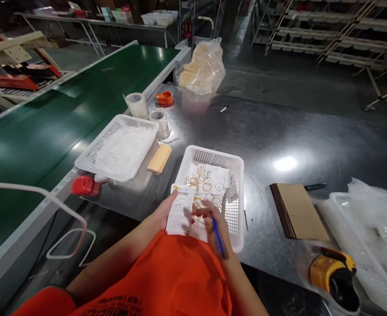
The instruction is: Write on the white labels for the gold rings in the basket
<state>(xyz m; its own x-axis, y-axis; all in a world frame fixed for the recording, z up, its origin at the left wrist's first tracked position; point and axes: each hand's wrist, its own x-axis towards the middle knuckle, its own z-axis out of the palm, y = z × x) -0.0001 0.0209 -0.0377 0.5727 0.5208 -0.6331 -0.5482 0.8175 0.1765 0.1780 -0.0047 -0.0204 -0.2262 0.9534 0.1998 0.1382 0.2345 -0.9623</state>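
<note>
My left hand (pixel 163 212) is closed on a white printed slip (pixel 180 215) with a barcode, the thumb lying on its upper left corner. A blue pen (pixel 217 235) is in my right hand (pixel 220 224), tilted back past the thumb side. The fingers of that hand are bent, close to the slip's right edge. Under and beyond both hands stands a white perforated basket (pixel 241 175). In it lie several gold-coloured rings (pixel 207 184) in clear packs, among white labelled cards (pixel 221 175).
Left are another white basket (pixel 81 163), a tan stack (pixel 159 158), tape rolls (pixel 136 104) and an orange tape dispenser (pixel 164 99). Right are cardboard pieces (pixel 300 213), a yellow-black tape dispenser (pixel 331 274) and a plastic-covered white bin (pixel 336 204). A green conveyor (pixel 114 74) runs alongside.
</note>
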